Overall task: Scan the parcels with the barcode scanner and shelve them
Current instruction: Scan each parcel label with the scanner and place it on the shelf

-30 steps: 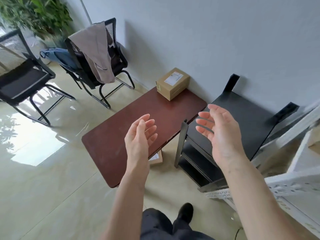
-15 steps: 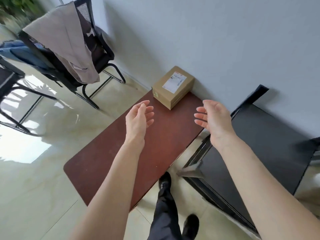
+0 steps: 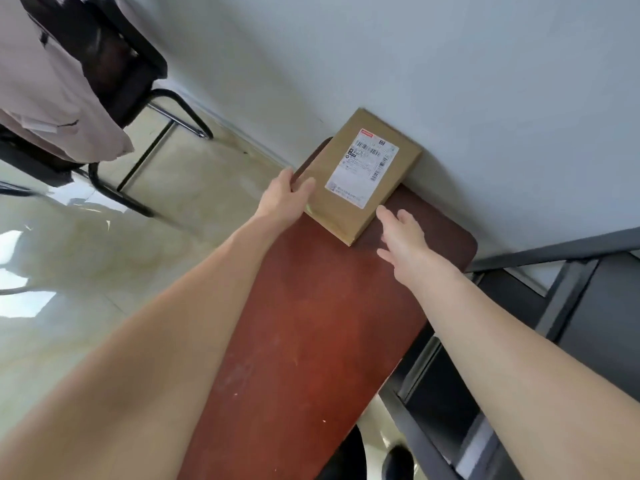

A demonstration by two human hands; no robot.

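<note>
A brown cardboard parcel [image 3: 346,199] with a white barcode label on top sits at the far end of the reddish-brown table [image 3: 311,341], against the wall. My left hand [image 3: 285,199] touches the parcel's left side, thumb on its top edge and fingers round its near-left corner. My right hand [image 3: 403,237] hovers with straight fingers just off the parcel's near-right edge, its fingertips almost at the box. No barcode scanner is in view.
A black metal shelf unit [image 3: 554,323] stands right of the table. A black chair [image 3: 114,81] with a beige garment [image 3: 52,81] draped on it is at the upper left. Glossy tiled floor [image 3: 86,271] spreads to the left.
I have stepped closer to the table. Both hands reached forward to the parcel; the left now touches its left side, the right has come up to its near-right edge.
</note>
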